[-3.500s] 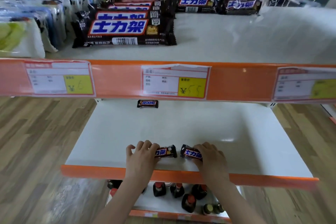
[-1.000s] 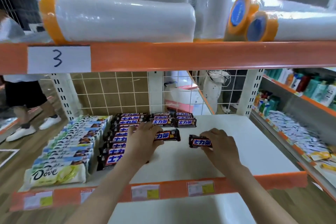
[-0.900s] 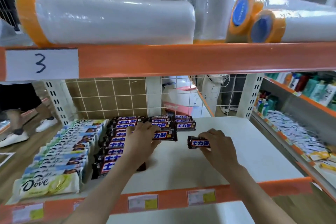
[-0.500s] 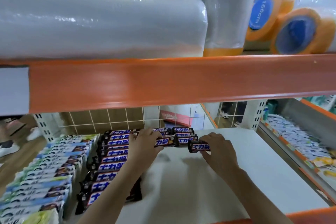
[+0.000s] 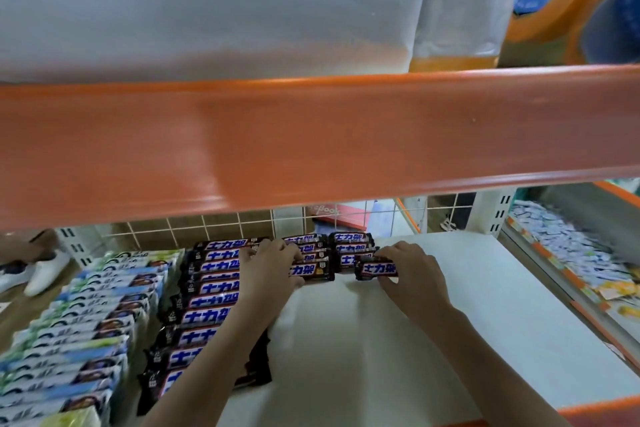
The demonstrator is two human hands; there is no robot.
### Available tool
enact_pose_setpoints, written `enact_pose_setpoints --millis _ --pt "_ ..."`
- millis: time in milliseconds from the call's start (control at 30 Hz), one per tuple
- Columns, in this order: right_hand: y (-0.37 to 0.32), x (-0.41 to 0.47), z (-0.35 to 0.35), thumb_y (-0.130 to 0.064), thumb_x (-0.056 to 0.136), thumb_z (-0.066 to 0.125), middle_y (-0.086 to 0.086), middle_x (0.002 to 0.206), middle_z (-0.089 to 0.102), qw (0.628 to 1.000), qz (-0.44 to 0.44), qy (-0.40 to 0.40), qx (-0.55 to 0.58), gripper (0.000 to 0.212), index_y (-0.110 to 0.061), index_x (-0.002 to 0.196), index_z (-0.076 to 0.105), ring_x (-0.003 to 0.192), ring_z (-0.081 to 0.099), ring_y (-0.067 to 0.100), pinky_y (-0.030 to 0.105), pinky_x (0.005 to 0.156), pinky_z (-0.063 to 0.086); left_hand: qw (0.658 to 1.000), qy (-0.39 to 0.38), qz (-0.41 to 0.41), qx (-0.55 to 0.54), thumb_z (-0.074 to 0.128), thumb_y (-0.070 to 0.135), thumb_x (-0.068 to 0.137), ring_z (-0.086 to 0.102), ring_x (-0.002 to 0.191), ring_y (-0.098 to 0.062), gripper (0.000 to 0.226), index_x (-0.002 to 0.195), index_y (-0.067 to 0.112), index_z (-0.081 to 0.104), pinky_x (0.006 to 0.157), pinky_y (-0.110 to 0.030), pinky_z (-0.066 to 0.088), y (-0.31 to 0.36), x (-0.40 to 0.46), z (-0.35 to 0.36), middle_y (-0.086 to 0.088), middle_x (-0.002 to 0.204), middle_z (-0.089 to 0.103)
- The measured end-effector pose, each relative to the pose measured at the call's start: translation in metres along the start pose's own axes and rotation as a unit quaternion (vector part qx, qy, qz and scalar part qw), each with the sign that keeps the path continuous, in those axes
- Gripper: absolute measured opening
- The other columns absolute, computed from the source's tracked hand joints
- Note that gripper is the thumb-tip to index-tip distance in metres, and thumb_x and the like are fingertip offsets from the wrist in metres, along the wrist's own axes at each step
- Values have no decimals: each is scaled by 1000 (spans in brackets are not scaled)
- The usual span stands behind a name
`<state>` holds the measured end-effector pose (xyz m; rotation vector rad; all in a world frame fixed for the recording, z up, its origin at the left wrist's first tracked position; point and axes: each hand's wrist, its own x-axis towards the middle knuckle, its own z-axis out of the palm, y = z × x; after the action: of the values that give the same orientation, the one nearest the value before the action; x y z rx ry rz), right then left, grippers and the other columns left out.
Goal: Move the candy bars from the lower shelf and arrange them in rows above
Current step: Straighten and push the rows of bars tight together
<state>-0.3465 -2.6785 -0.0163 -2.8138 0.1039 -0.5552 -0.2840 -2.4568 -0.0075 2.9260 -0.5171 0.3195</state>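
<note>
a: both hands are at the back of the white shelf [image 5: 398, 340]. left hand [image 5: 268, 269] has its fingers curled over one small candy bar [image 5: 313, 271], holding it at the front of the middle column of small bars [image 5: 308, 248].

b: and the right?

a: right hand [image 5: 414, 274] pinches a second small bar [image 5: 377, 269] between thumb and fingertips, just in front of the right-hand column [image 5: 351, 248]. that bar looks a touch skewed and set off to the right of its column.

b: so this is the setting-down step.

a: i'd say so. to do it well, square each bar to the one behind it, long edge to long edge, label up, then slide it back until it touches. let go only once it lies flat.

b: anything to mind?

a: the left forearm lies across the long row of big bars [image 5: 207, 291], so lifting out straight would be wise, not dragging sideways. the orange beam [image 5: 311, 142] overhead sits low, too.
</note>
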Motion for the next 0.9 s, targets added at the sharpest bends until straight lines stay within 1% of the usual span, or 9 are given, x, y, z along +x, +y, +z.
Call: enact_pose_setpoints --millis 100,300,400,500,633,767,900 --pt "-3 3 3 -23 80 67 -3 98 64 1000 -9 11 -5 30 -24 110 66 97 58 22 34 82 39 1000 -8 -2 0 60 45 83 39 118 -12 38 118 36 48 104 -40 24 -1 1 -1 11 121 48" --pt "-11 12 5 -24 84 61 -6 107 60 1000 -14 -11 -15 32 -27 116 60 106 52 18 32 89 33 1000 -7 7 -22 62 42 82 38 118 -10 38 118 36 49 102 -37 22 -3 1 -7 13 120 48" --pt "-18 16 5 -29 86 60 -9 117 57 998 -9 -49 -31 36 -31 122 56 115 47 15 31 93 31 999 0 17 -30 62 44 83 38 119 -10 39 119 36 49 104 -37 21 -4 -1 -12 13 120 46" --pt "-20 16 6 -36 85 64 -9 121 55 996 3 -87 -28 43 -30 127 53 117 45 16 32 91 35 998 9 33 -45 62 45 82 36 121 -8 40 119 36 50 105 -36 19 -6 -4 -15 14 121 46" --pt "-19 13 8 -25 84 67 -6 118 57 995 12 -91 30 40 -27 123 58 113 45 16 30 84 41 997 19 47 -50 62 48 82 35 122 -8 40 119 37 50 105 -36 18 -7 -6 -20 16 120 45" --pt "-22 13 9 -16 83 66 -3 119 59 995 3 -86 51 38 -23 120 63 112 48 18 30 85 41 997 19 57 -49 62 47 83 34 123 -7 39 119 39 49 104 -34 19 -6 -8 -22 17 122 44" --pt "-24 11 10 -17 83 67 -3 122 58 995 7 -82 50 43 -22 125 59 116 48 19 31 88 41 996 23 63 -51 61 48 83 35 122 -7 38 118 38 50 102 -32 19 -8 -14 -20 18 121 45"
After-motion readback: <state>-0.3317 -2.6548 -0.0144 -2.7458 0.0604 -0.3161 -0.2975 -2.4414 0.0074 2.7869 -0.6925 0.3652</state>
